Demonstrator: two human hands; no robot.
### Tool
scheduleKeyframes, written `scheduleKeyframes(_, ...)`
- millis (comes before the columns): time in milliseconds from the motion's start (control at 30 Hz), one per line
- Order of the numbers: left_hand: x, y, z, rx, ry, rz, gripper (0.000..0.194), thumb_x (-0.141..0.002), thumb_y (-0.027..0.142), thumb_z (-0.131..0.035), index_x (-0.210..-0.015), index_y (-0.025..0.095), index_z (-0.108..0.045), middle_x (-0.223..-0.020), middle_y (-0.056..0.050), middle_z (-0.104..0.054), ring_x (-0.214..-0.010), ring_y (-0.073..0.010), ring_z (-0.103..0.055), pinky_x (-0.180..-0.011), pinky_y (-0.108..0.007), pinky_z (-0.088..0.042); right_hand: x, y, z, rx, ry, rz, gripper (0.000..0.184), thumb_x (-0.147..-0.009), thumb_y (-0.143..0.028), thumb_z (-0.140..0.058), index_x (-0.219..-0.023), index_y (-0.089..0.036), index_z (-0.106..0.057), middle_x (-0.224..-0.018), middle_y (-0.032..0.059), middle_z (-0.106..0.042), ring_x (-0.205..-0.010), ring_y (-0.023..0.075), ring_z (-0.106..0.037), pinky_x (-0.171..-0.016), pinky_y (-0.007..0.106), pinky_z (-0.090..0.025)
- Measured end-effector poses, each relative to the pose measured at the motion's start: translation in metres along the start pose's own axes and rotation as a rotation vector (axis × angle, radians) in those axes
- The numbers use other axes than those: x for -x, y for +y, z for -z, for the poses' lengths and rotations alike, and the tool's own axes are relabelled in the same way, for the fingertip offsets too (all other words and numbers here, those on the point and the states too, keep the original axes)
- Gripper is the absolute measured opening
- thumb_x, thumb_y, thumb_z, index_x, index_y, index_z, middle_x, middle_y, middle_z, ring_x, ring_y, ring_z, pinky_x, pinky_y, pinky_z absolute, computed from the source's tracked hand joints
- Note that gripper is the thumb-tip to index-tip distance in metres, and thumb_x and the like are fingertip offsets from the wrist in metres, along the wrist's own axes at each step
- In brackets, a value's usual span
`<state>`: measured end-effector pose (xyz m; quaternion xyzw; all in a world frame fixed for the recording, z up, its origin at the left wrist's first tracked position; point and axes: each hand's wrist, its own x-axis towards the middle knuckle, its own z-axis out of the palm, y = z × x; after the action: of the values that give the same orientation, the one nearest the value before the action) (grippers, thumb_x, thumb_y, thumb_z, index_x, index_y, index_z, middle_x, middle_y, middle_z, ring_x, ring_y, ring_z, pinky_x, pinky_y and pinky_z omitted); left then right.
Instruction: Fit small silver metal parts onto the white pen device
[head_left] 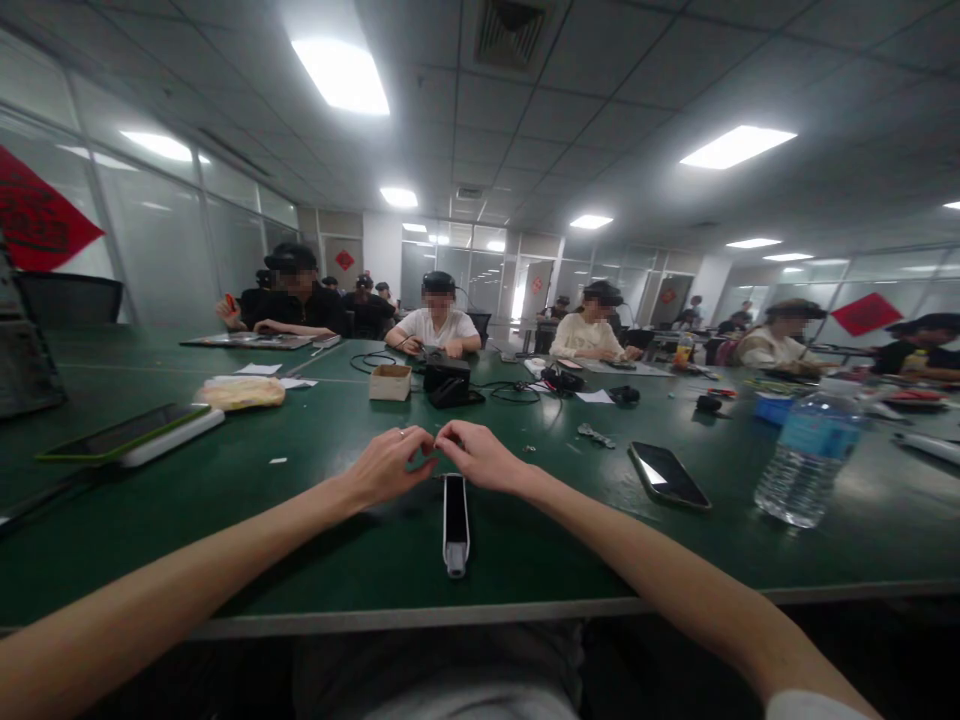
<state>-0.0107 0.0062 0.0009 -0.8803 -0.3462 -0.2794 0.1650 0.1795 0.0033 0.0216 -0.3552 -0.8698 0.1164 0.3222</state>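
Note:
My left hand (391, 463) and my right hand (480, 455) meet at the fingertips above the table. The fingers of both are curled into a pinch, and whatever sits between them is too small or hidden to make out. Just below, a slim white and black object (455, 530), shaped like a stapler, lies lengthwise toward me. Its far end is partly covered by my hands. A small silvery piece (596, 435) rests on the tabletop to the right, with tiny bits (529, 449) nearer my right hand.
On the green table (337, 570) stand a water bottle (808, 460) and a phone (669, 475) at right. A green-edged phone (127, 432) and a plastic bag (241, 392) are at left. Beyond my hands are a small cardboard box (390, 382) and black equipment (448, 380). Several people sit opposite.

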Motion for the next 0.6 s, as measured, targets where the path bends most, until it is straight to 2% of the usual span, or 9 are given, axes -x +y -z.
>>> scheduleKeyframes(200, 0.001, 0.001, -0.005, 0.035, 0.114, -0.056, 0.01, -0.09, 0.027, -0.049, -0.089, 0.019, -0.055, -0.074, 0.002, -0.058, -0.063, -0.0114, -0.055, -0.064, -0.024, -0.042, 0.01, 0.012, -0.003, -0.136, 0.037, 0.026, 0.015, -0.091, -0.024, -0.049, -0.087, -0.015, -0.06, -0.083, 0.0024, -0.061, -0.076, 0.0133, -0.054, -0.071, 0.025, -0.041)
scheduleKeyframes(333, 0.0, 0.004, -0.001, 0.065, 0.098, -0.065, 0.012, -0.091, 0.027, -0.049, -0.095, 0.018, -0.056, -0.077, 0.001, -0.059, -0.067, -0.012, -0.057, -0.065, -0.024, -0.044, 0.014, 0.014, -0.005, -0.192, 0.101, 0.043, 0.018, -0.092, -0.029, -0.048, -0.088, -0.015, -0.06, -0.084, 0.0027, -0.062, -0.076, 0.0135, -0.054, -0.07, 0.025, -0.041)
scheduleKeyframes(600, -0.002, 0.002, 0.003, 0.163, 0.128, -0.151, 0.012, -0.09, 0.024, -0.05, -0.095, 0.017, -0.058, -0.084, -0.001, -0.06, -0.069, -0.0106, -0.057, -0.063, -0.021, -0.044, 0.016, 0.015, -0.01, -0.179, 0.098, 0.06, 0.019, -0.093, -0.028, -0.047, -0.092, -0.014, -0.06, -0.088, 0.0047, -0.064, -0.079, 0.0141, -0.057, -0.073, 0.026, -0.044)
